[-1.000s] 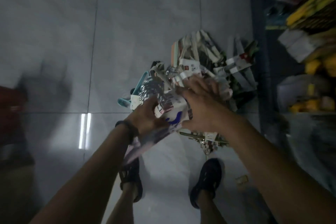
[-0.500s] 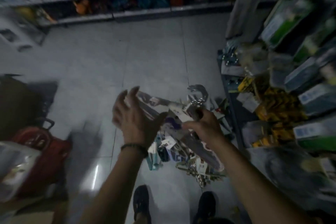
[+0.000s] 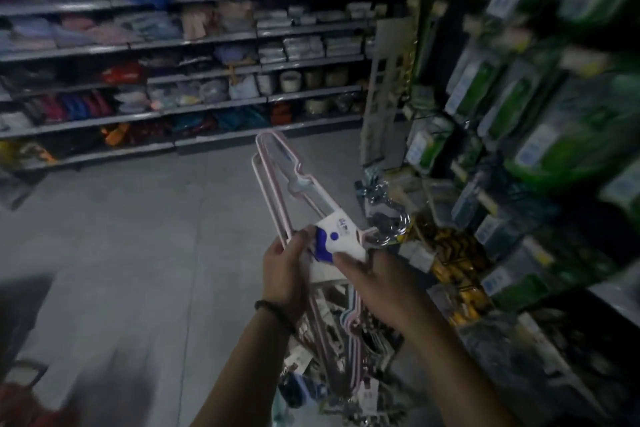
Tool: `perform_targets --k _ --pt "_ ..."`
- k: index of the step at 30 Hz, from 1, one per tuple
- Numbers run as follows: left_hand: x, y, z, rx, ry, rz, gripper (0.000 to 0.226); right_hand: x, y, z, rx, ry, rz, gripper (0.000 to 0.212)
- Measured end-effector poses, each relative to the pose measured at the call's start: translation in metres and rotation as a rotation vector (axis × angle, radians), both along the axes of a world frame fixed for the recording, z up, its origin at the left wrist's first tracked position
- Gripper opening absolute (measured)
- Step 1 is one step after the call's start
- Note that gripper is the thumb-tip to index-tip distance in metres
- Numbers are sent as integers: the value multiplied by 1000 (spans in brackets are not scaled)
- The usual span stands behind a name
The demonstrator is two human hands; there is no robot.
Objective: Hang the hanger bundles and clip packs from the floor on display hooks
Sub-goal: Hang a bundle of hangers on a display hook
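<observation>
Floor pile [image 3: 339, 374], near, between the forearms: many bundles and packs unhung, so most of the work remains.
Left hand [image 3: 280, 270]: fingers clamped round pink hanger bundle [image 3: 301, 184], held above the pile.
Right hand [image 3: 374, 281]: pinching the bundle at its label card [image 3: 341, 241].
Display rack [image 3: 519, 156], right: bundle not yet hooked.

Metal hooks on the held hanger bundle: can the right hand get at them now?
Probably yes. The metal hooks sit just past the right hand, nothing between. Its fingers pinch the label card, but the left hand also grips the hanger bundle, so it could shift.
</observation>
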State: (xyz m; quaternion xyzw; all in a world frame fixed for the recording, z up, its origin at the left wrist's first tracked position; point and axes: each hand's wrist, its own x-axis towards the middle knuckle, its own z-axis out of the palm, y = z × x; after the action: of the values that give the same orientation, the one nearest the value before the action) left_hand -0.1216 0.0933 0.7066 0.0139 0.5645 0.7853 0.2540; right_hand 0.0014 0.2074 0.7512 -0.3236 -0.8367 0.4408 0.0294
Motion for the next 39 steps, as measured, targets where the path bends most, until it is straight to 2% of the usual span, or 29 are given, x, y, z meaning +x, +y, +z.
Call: perform_targets --k 3,5,7,9,11,15,17,18,22,26,32,36,38,39 --pt "-4 8 8 -4 76 -99 28 29 -8 41 454 23 -154 39" --pt "0 20 19 -22 151 -182 12 43 -12 71 613 145 -308 30" --pt "12 34 34 -26 204 -290 12 50 -8 94 699 252 -381 25" --pt "34 48 49 10 251 -442 19 53 2 106 749 217 -396 46" --pt "62 57 66 47 312 -556 23 66 11 111 774 160 -441 54" --pt "125 66 99 107 439 -811 39 136 12 128 940 263 -671 27" --pt "154 69 116 146 491 -912 65 177 2 140 948 281 -729 24" --pt "168 71 124 168 470 -974 72 196 -4 145 946 269 -758 27" --pt "235 77 159 229 567 -1106 55 274 -23 154 917 231 -881 19" --pt "318 76 184 251 655 -1163 50 374 -52 162 957 315 -1024 17" --pt "461 74 208 363 992 -1183 62 544 -123 197 924 420 -1184 26" --pt "545 73 227 434 1360 -1166 44 652 -164 216 1026 265 -1206 36" --pt "579 71 243 437 1505 -1108 50 700 -180 224 1063 204 -1217 37" --pt "597 71 251 453 1507 -1103 53 722 -187 228 1087 171 -1217 37"
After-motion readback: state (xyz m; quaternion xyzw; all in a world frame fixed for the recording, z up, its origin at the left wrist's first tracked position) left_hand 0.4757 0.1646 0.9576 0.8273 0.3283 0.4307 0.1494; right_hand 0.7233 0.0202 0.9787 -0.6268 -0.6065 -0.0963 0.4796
